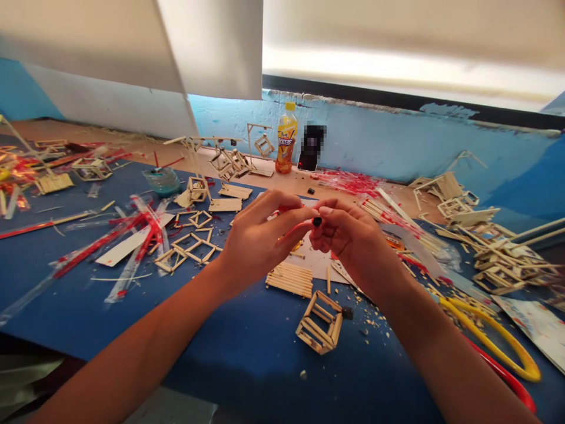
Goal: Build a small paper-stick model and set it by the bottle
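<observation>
Above the table's middle, my left hand [265,232] and my right hand [346,229] meet at the fingertips. A small dark piece [316,221] shows at the pinched fingers of my right hand. My left thumb and fingers close together beside it, and whatever they pinch is hidden. Below my hands lies a flat panel of wooden sticks [289,279]. Nearer to me stands a small open frame of glued sticks [320,324], with a dark lump [348,313] at its upper right corner. A loose stick [328,280] lies between panel and frame.
Stick frames [189,247] and plastic wrappers [141,221] lie left, near a glass bowl [161,179]. A drink bottle [286,141] and a phone [310,147] stand by the wall. Right are scissors with yellow and red handles [498,330] and piled stick models [507,259].
</observation>
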Demonstrator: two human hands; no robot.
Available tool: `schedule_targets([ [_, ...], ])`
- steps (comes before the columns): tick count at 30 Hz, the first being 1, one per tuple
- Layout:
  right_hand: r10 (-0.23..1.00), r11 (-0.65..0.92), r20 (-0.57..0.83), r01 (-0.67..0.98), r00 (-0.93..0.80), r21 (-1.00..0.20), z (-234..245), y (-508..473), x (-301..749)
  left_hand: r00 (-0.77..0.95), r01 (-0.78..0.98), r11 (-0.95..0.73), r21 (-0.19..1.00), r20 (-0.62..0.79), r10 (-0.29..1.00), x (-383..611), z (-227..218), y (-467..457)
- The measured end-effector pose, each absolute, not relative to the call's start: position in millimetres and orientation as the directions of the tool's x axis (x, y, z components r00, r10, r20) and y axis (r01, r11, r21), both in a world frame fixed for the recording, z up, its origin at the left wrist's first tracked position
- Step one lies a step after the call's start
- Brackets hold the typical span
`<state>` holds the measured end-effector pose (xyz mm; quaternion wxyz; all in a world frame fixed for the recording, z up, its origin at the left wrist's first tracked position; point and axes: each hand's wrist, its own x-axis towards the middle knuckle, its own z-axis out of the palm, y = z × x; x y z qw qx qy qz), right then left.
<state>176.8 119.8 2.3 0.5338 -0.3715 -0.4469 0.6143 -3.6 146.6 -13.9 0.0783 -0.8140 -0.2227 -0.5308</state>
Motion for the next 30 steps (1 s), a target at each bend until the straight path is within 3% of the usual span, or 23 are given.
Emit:
schedule_targets([
  [14,0.981,-0.008,0.056,-0.327,-0.187,-0.945,2.1,118.7,177.2,0.355,0.433,-0.897,0.091,0.897,0.263,-5.2,-15.2,147.8],
  [21,0.970,0.053,0.118,-0.287,-0.214,-0.956,2.4,114.6,179.7,0.339,0.413,-0.896,0.166,0.884,0.321,-4.4,-11.4,145.7],
  [24,0.945,0.195,0.227,-0.149,-0.236,-0.969,-1.3,111.3,181.7,0.330,0.410,-0.897,0.168,0.889,0.317,-4.3,-10.7,145.1],
  [26,0.923,0.335,0.319,0.042,-0.217,-0.941,-5.6,110.2,182.8,0.318,0.414,-0.896,0.160,0.897,0.307,-4.2,-10.5,144.3],
  [28,0.845,0.535,0.503,0.321,-0.182,-0.781,-10.6,110.9,184.1,0.306,0.426,-0.887,0.175,0.895,0.324,-4.4,-10.0,142.9],
  [30,0.672,0.679,0.706,0.569,-0.225,-0.465,-15.1,112.9,185.7,0.295,0.436,-0.878,0.197,0.891,0.346,-4.7,-9.2,141.4],
])
